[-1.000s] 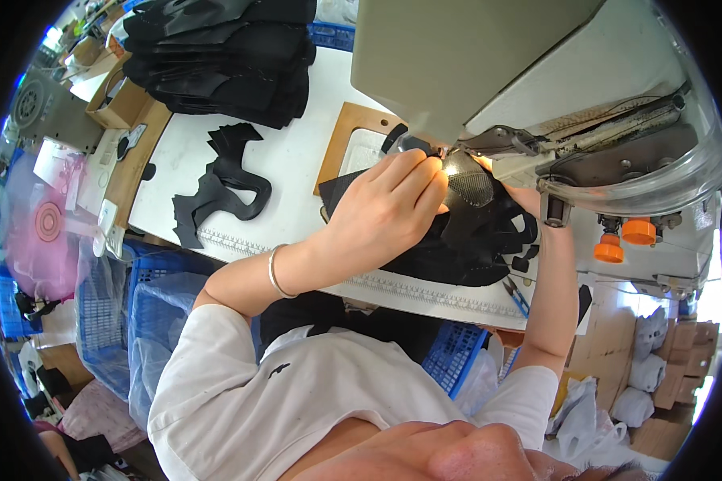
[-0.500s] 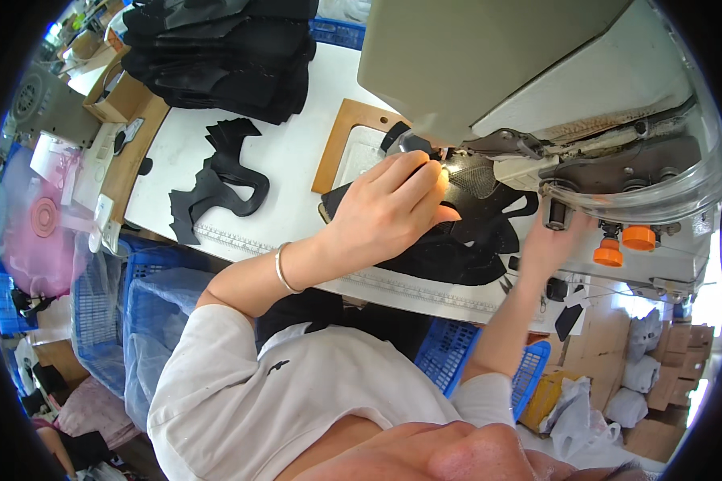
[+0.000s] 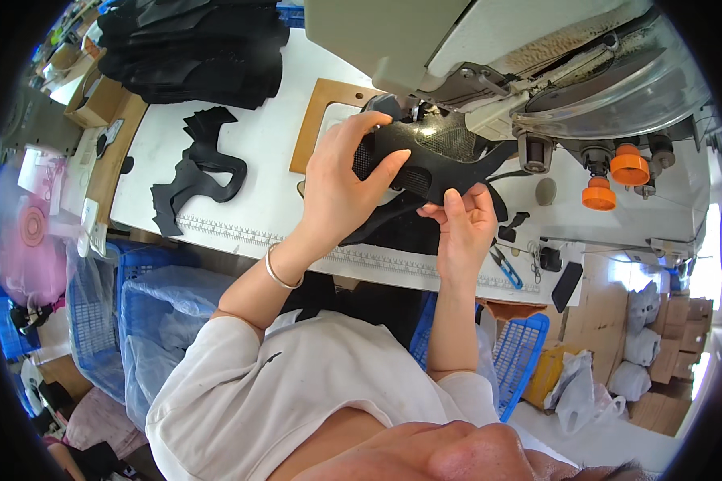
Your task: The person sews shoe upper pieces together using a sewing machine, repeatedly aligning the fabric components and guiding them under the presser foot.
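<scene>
I see the right hand (image 3: 463, 231) with its fingers pinching the near edge of a black piece (image 3: 437, 170) with mesh panels. The left hand (image 3: 337, 172) spreads thumb and forefinger wide over it; how firmly they press, I can't tell. The piece's far side sits by the head of the sewing machine (image 3: 377, 40), above the table (image 3: 265, 184). I'd judge this as positioning for stitching; the next move calls for steady, flat guiding. Blue snips (image 3: 507, 268) lie nearby, right.

nothing legible — the ruler strip's (image 3: 381, 260) markings too small.
</scene>
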